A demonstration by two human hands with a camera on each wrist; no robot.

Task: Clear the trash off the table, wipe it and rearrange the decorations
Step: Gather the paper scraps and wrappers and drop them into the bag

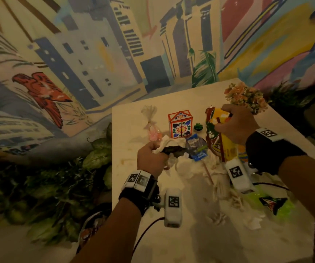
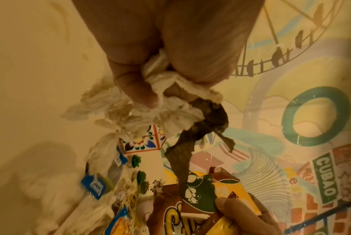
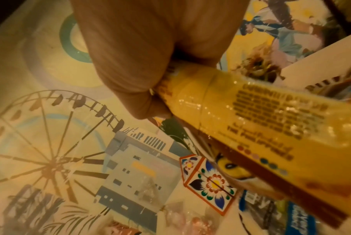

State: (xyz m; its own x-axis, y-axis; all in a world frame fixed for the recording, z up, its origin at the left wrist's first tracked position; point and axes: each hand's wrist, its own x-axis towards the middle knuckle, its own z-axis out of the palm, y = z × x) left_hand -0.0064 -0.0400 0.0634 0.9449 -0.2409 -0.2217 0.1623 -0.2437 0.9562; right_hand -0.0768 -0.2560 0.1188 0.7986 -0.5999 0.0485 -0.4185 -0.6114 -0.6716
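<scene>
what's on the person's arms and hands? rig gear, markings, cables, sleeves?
Both hands, left hand and right hand, are bare, with no gloves, and no sleeves show on the forearms. Each wrist carries a wide black strap topped by white blocks printed with black square fiducial tags. A white boxy camera module with its own tag hangs from each strap, and thin dark cables trail back from them.

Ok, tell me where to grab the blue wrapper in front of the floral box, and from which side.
Pinch the blue wrapper at its near, blue-labelled end, coming down from above on the near side. It lies flat and crumpled, so probably only an edge can be pinched. The floral box stands just behind it, and the snack bags in the right hand crowd its right.
</scene>
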